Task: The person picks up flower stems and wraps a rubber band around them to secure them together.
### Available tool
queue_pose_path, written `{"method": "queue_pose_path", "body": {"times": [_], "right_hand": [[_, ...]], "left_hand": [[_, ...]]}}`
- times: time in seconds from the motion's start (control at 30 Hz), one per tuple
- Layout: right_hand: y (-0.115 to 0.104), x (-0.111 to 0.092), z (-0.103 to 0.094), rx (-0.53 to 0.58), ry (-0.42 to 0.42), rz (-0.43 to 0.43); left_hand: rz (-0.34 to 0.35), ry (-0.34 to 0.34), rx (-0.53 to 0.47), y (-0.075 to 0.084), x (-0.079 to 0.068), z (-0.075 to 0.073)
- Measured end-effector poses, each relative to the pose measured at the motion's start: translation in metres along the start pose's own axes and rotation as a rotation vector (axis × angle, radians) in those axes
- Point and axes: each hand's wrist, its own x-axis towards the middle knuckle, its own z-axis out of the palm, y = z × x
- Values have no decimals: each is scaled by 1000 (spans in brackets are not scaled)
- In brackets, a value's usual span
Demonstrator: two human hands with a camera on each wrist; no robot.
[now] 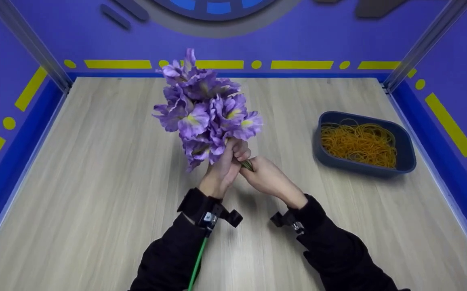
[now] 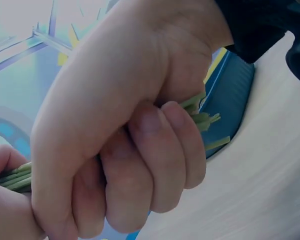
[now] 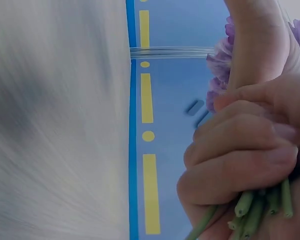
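A bunch of purple irises with yellow throats rises above the table, blossoms pointing away and a little left. My left hand curls round the bundle just under the blossoms. Lower down, my right hand grips the green stems, close against the left. In the right wrist view, the cut stem ends poke out beneath the right hand's curled fingers. The left wrist view shows the right hand large, with stems running between the two hands.
To the right on the wooden table stands a dark blue bin holding many yellow-orange rubber bands. Blue-purple walls with yellow markings enclose the back and sides. A green cable trails along the left sleeve.
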Motion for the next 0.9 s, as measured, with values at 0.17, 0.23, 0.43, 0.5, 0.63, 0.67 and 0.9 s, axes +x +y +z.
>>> {"method": "queue_pose_path", "body": {"times": [0.17,0.23,0.43,0.5,0.63,0.67,0.9], "right_hand": [[-3,1,9,-123,51,3],[-4,1,13,-190,95,-13],[0,3,19,-272,216,-125],[0,3,20,-263,242,-160],[-7,3,19,-286,275,-165],[-9,2,18,-296,279,-156],[-16,-2,6,-438,293,-84]], "left_hand": [[93,-55,-24,0,-3,-7],[129,-50,-37,-1,-4,-9],[204,-70,-45,-1,-8,-6],[219,-96,-43,1,-11,-5],[245,-113,-69,7,-13,-3],[247,-112,-88,8,-13,-3],[211,-83,-263,13,-10,-1]]}}
